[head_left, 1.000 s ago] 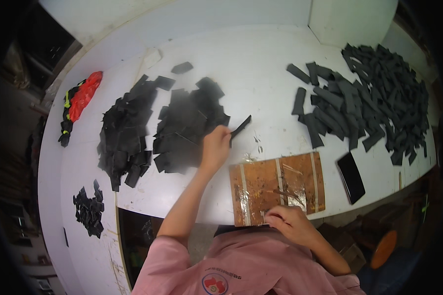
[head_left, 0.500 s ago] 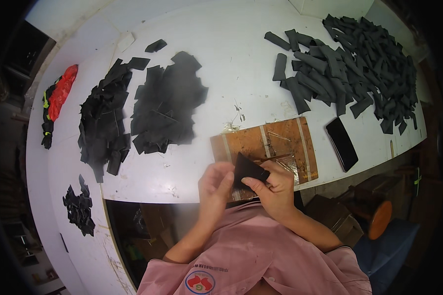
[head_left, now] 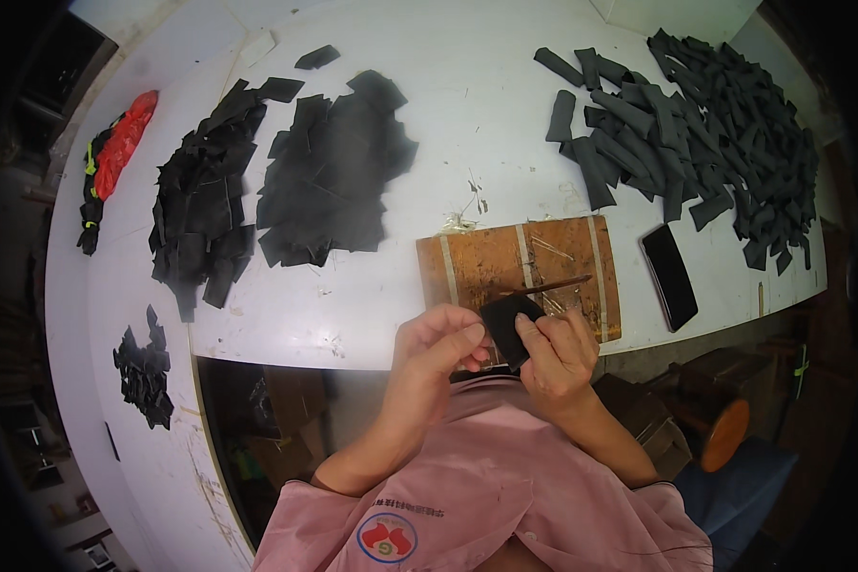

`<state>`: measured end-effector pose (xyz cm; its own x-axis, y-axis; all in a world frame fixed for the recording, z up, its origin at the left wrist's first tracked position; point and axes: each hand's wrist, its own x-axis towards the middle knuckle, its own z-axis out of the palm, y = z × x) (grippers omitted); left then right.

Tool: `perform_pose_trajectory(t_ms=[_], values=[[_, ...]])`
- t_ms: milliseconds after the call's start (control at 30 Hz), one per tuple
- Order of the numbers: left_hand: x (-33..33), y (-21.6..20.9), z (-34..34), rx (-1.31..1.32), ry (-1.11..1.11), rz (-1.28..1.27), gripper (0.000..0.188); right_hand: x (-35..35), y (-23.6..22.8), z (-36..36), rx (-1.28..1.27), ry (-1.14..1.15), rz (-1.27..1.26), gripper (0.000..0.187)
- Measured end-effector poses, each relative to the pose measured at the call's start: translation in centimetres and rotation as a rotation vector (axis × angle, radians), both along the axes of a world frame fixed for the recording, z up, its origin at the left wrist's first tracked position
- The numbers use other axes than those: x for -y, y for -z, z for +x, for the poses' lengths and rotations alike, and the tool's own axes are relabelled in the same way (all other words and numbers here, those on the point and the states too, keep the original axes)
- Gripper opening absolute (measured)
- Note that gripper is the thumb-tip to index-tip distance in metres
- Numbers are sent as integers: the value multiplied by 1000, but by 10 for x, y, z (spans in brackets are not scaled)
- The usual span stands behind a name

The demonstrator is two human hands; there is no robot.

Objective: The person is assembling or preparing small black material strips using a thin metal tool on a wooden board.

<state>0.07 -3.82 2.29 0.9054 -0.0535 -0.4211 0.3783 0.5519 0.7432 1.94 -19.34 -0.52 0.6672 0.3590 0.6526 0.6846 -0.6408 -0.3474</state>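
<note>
A small black fabric piece (head_left: pixel 508 329) is held up between my hands, over the near edge of a brown board (head_left: pixel 467 272). My right hand (head_left: pixel 560 355) grips its right side, thumb on top and the fingers curled. My left hand (head_left: pixel 440 351) is closed in a pinch at the piece's left edge; its fingertips touch the edge, and what exactly lies between them is too small to make out. Just beyond the piece, a thin dark stick-like tool (head_left: pixel 555 285) lies across the board. The board has pale tape strips across it and shiny clear scraps.
Two heaps of flat black pieces (head_left: pixel 205 195) (head_left: pixel 329 176) lie left on the white table (head_left: pixel 448 114). A smaller black pile (head_left: pixel 145 372) sits nearer. Many dark rolled tubes (head_left: pixel 734 133) cover the far right. A black phone (head_left: pixel 668 276) rests right of the board, a red bundle (head_left: pixel 124 143) far left.
The black piece has turned and shifted slightly right with my right hand. My left fingers have come together at its edge. The stick-like tool on the board now shows more fully.
</note>
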Motion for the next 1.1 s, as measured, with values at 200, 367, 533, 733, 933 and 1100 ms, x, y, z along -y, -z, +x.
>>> perform_pose_trajectory(t_ms=[200, 367, 533, 733, 933, 1100], values=[[-2, 6, 2, -30, 13, -5, 7, 2, 3, 1, 63, 7, -83, 25], [-5, 9, 2, -72, 18, -26, 6, 4, 4, 1, 69, -1, -111, 24], [-3, 12, 1, -35, 44, -6, 6, 5, 3, -1, -56, -39, -114, 24], [6, 6, 1, 161, 58, 266, 6, -2, -3, -6, -697, -257, 374, 36], [2, 18, 0, 292, 123, 461, 6, -10, -1, -8, -917, -136, 716, 24], [4, 13, -1, 531, 212, 1053, 13, -10, -8, -2, -625, -150, 415, 16]])
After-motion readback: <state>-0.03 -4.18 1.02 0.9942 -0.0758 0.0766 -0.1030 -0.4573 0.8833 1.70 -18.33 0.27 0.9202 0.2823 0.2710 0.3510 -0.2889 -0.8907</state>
